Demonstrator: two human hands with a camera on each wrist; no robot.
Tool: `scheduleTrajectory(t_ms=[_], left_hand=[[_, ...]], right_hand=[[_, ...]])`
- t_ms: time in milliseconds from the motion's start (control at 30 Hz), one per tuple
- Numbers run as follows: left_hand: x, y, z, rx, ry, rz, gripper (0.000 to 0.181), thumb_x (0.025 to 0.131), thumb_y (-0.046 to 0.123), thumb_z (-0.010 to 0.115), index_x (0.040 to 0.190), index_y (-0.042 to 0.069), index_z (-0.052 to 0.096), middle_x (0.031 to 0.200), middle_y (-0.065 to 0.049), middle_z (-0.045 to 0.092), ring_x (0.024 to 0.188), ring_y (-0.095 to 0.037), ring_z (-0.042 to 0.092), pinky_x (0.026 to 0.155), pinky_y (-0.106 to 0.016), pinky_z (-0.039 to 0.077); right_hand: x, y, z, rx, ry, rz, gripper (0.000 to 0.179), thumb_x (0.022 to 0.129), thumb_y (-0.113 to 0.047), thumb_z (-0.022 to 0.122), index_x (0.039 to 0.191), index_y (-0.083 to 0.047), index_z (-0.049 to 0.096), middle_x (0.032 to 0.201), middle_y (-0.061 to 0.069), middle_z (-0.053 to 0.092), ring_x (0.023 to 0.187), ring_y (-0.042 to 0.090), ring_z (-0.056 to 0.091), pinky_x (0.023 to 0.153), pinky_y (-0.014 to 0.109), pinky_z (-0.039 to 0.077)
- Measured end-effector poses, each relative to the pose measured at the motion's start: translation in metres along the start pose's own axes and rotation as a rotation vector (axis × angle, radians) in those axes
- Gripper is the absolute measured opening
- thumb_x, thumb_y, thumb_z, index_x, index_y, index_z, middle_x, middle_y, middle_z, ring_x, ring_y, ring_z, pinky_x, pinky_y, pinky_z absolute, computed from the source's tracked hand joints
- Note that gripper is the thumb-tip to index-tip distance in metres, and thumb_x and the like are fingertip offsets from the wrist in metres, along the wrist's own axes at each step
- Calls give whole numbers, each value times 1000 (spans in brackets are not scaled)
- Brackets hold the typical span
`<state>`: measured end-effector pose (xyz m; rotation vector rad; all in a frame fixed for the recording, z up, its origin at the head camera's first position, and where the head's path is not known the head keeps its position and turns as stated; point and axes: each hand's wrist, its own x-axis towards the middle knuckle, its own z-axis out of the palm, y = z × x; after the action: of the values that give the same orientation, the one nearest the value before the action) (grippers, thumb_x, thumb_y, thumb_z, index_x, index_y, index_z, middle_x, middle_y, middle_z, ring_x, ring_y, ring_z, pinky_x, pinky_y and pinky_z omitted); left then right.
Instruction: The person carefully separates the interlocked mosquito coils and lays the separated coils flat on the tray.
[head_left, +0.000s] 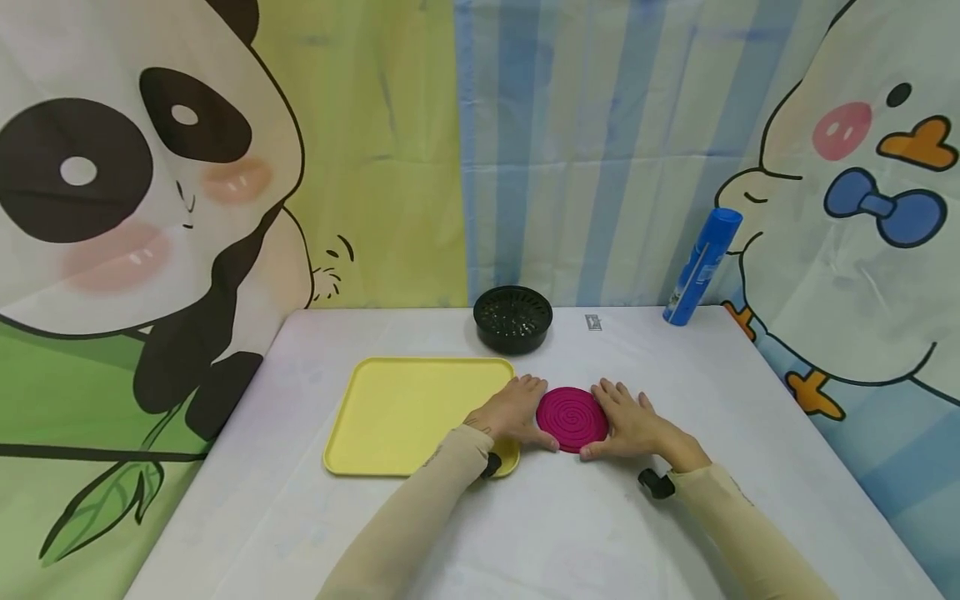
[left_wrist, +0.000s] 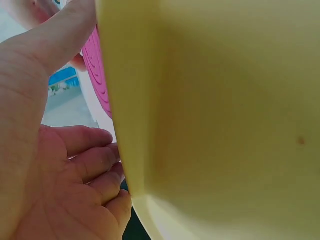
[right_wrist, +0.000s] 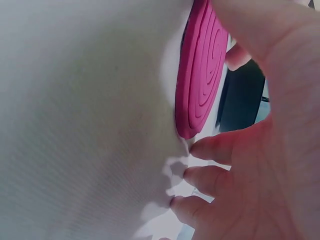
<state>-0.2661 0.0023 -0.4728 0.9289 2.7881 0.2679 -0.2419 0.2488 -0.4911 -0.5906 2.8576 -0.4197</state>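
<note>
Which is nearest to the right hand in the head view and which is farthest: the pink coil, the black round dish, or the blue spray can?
1. Pink coil: touching the right hand, on its left.
2. Black round dish: behind, toward the backdrop.
3. Blue spray can: far back right corner of the table.

No text can be read anywhere. A label is carried on the blue spray can (head_left: pixel 702 267) at the back right of the tabletop (head_left: pixel 570 525), but its print is too small to be made out. A small printed tag (head_left: pixel 593 322) lies near the can, likewise illegible.
</note>
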Motion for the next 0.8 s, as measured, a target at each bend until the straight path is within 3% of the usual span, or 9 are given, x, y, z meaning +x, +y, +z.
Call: scheduleTrajectory(t_ms=[433, 800], left_hand=[[4, 10, -1, 43, -45, -10, 100, 75, 65, 79, 148, 6, 45, 151, -9, 50, 144, -23, 40, 125, -37, 25], [11, 7, 7, -2, -24, 19, 93, 75, 63, 82, 141, 7, 47, 135, -4, 55, 133, -18, 47, 124, -33, 27]], right_hand=[[0, -2, 0, 20, 27, -31, 119, 70, -64, 83, 153, 4, 32, 159, 35, 27, 142, 64, 23, 108, 83, 15], [5, -2, -1, 89, 20, -40, 114, 68, -59, 88, 147, 5, 35, 155, 35, 32, 142, 63, 25, 111, 80, 17]])
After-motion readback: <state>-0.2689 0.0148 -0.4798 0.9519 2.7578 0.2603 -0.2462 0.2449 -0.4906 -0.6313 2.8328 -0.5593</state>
